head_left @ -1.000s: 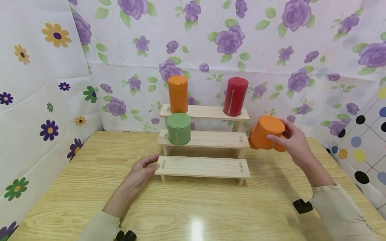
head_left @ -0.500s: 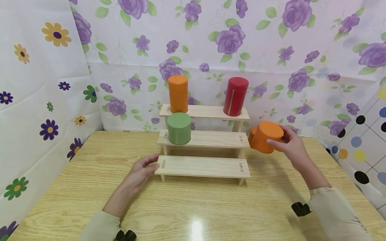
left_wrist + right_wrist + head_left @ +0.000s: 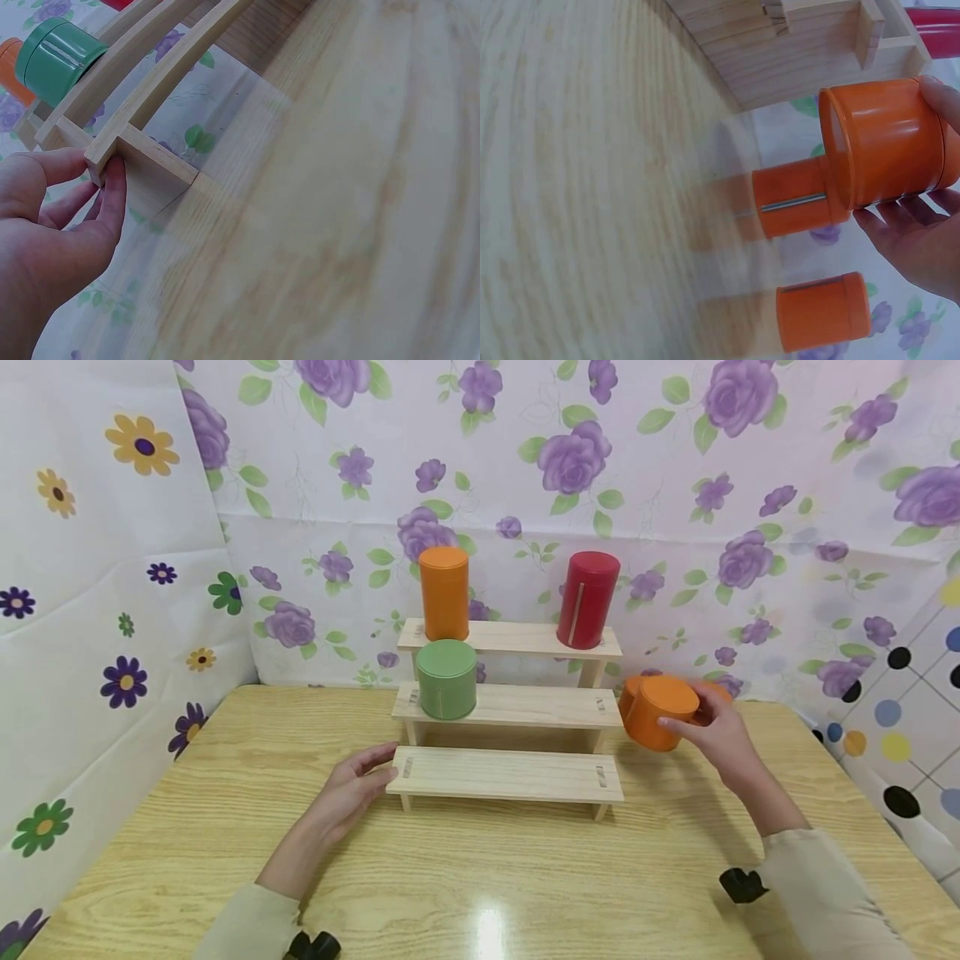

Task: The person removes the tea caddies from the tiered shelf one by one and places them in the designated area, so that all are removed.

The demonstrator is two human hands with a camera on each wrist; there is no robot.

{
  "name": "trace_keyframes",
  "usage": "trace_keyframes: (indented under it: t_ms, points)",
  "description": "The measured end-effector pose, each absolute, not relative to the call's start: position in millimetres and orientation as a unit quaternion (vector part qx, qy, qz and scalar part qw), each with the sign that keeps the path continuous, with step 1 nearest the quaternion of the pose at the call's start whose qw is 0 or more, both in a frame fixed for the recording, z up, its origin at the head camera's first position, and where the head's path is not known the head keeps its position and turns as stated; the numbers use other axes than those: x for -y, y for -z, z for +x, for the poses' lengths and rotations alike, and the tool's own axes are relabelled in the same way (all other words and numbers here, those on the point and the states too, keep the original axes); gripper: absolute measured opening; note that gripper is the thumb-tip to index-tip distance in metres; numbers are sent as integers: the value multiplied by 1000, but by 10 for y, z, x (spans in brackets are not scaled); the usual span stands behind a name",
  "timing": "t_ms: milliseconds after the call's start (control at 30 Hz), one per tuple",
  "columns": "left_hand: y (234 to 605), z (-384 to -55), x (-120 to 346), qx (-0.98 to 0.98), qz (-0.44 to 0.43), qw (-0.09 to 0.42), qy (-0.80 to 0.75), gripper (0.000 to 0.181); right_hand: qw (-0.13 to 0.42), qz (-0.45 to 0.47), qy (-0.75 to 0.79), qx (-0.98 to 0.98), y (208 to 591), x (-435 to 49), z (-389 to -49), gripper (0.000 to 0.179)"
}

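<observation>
My right hand (image 3: pixel 720 731) holds a wide orange canister (image 3: pixel 660 718) by its side, to the right of a three-tier wooden shelf (image 3: pixel 510 774). Thumb and fingers curl around it, and in the right wrist view its base hangs over the wooden table. Behind it stand two smaller orange canisters (image 3: pixel 791 199), partly covered by the held one and by the hand in the head view. At the shelf's left end, my left hand (image 3: pixel 352 793) pinches the corner of the lowest board (image 3: pixel 112 142) between thumb and fingers.
A green canister (image 3: pixel 447 681) stands at the left of the middle tier. On the top tier are a tall orange canister (image 3: pixel 446 593) at left and a tall red one (image 3: pixel 588 600) at right. Flowered cloth (image 3: pixel 322 485) walls the table's back.
My right hand has lowered the orange canister and brought it slightly left, uncovering more of the smaller canisters behind. The left hand has stayed at the shelf's corner.
</observation>
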State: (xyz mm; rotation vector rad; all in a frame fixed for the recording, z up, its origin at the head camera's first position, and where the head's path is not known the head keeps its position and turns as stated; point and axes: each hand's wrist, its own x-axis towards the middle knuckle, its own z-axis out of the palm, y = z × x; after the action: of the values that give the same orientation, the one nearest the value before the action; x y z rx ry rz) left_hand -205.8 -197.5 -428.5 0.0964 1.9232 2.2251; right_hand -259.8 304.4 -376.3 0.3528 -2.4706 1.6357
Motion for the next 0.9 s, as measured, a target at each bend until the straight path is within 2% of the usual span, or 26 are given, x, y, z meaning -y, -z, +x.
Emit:
trace_keyframes:
  t_ms: [433, 900]
  points:
    - [4279, -2069, 1983, -646, 39, 99, -756, 54, 34, 65, -530, 845, 3917, -3106, -2625, 84]
    - [4286, -2054, 1986, -645, 40, 98, -756, 53, 0, 65, -537, 841, 4038, -3117, -2632, 86]
